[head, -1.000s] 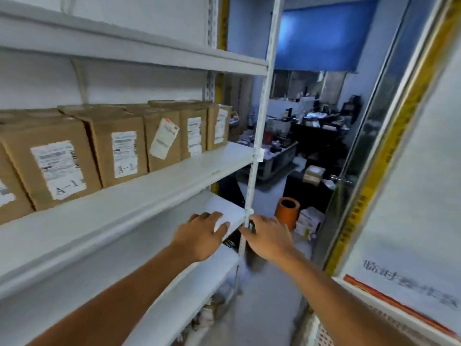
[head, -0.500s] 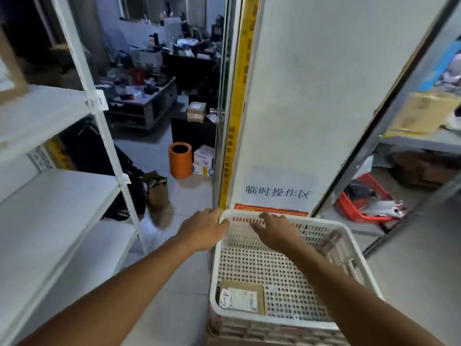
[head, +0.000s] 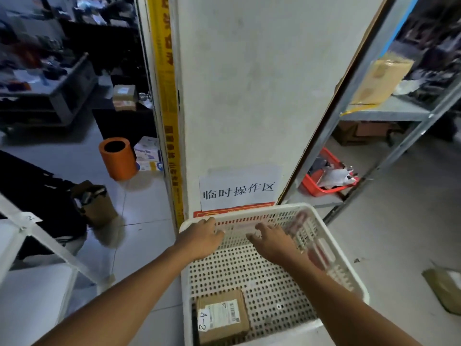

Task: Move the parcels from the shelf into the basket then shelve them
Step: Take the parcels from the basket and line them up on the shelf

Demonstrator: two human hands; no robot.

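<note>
I'm holding both hands loose and empty over the basket's [head: 331,236] far end, left hand [head: 199,239] touching its rim, right hand [head: 273,243] inside. The parcel [head: 222,315] is lying near-left of both, closer to my left hand.

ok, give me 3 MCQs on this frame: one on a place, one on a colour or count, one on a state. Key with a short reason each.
1. Where in the basket does the parcel lie?
A. near-left corner
B. far-right corner
C. centre

2. What colour is the cylinder on the floor?
A. blue
B. orange
C. green

3. What is the left hand doing?
A. gripping the parcel
B. holding a label
C. at the basket's far-left rim, holding nothing

Key: 1 A, the A-2 parcel sits by the near wall on the left side. 2 B, it is plainly orange with a dark opening. 3 C, its fingers lie at the rim corner, and the right hand hovers open over the basket floor.
</note>
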